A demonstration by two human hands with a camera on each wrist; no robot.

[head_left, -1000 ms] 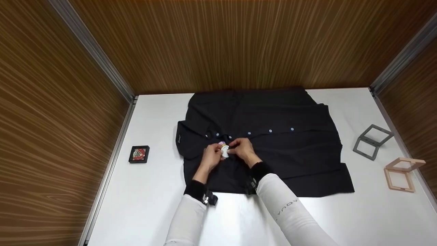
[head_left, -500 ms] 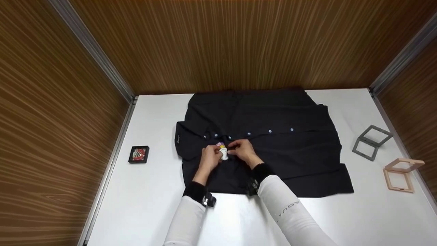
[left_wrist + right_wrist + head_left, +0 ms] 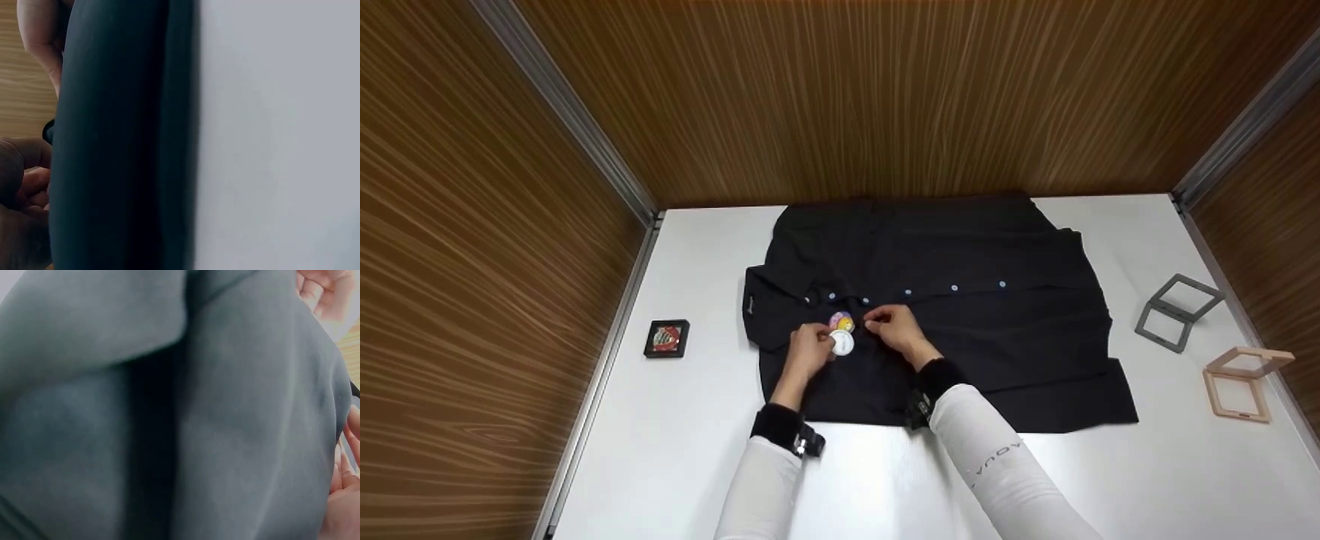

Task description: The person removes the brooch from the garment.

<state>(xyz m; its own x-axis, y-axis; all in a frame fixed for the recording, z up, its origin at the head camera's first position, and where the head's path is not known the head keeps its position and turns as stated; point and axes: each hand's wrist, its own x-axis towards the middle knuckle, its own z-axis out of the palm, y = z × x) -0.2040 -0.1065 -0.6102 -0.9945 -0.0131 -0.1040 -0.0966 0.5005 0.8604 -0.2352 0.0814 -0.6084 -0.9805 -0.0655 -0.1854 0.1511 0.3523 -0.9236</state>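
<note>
A black shirt (image 3: 990,337) with pale buttons lies spread on the table. My left hand (image 3: 808,351) pinches the edge of a white round disc (image 3: 844,343), which has faint print on it. Just above the disc, and partly overlapped by it, a round pink and yellow badge (image 3: 841,322) shows against the shirt. Thumb and forefinger of my right hand (image 3: 898,328) meet at the cloth beside the badge, pinching the shirt near its button row. Dark cloth fills much of both wrist views, and the fingertips are mostly hidden there.
A small black framed box (image 3: 666,339) with a red item inside sits at the left. To the right stand an opened grey frame (image 3: 1177,311) and an opened pinkish frame (image 3: 1245,382). Wood-grain panels (image 3: 840,97) wall the table at back and sides.
My left hand has drawn left and slightly down with the white disc, away from the right fingertips. More of the colourful badge shows now. The right hand has barely moved.
</note>
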